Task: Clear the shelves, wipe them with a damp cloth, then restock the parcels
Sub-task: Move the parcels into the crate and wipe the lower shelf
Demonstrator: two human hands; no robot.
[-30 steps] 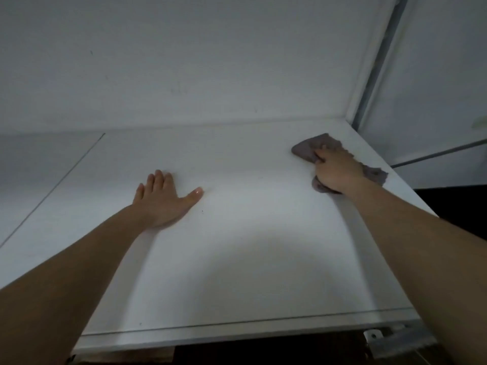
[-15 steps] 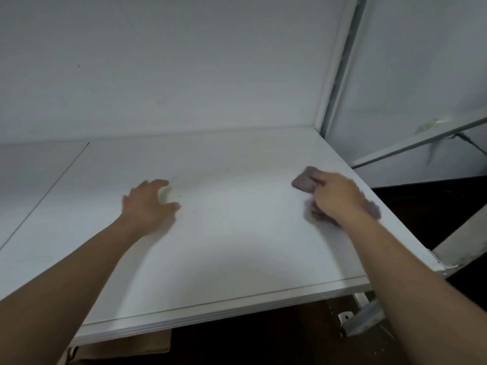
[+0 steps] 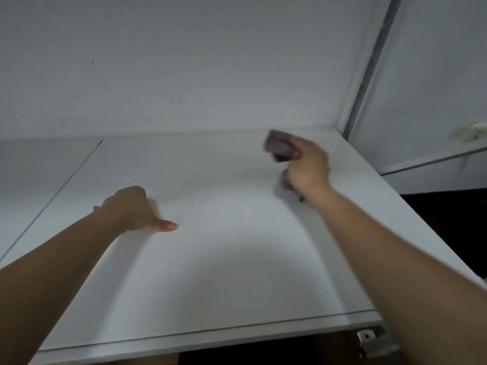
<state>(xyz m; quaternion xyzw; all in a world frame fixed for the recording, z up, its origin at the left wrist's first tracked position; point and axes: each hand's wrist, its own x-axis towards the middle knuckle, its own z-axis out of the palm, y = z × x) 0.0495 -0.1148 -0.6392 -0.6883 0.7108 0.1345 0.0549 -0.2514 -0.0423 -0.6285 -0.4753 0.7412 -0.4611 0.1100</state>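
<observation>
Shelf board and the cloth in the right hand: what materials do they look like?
Shelf: probably white laminated board, smooth matte face, straight front edge with a thin seam line. Cloth: grey-purple soft fabric, bunched and folded in the right hand; blur hides the weave.

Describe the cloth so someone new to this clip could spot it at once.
Start at the white shelf and go to its far right corner, by the metal upright. There the right hand grips the cloth, a bunched grey-purple rag, the only dark soft thing on the pale board.
</observation>
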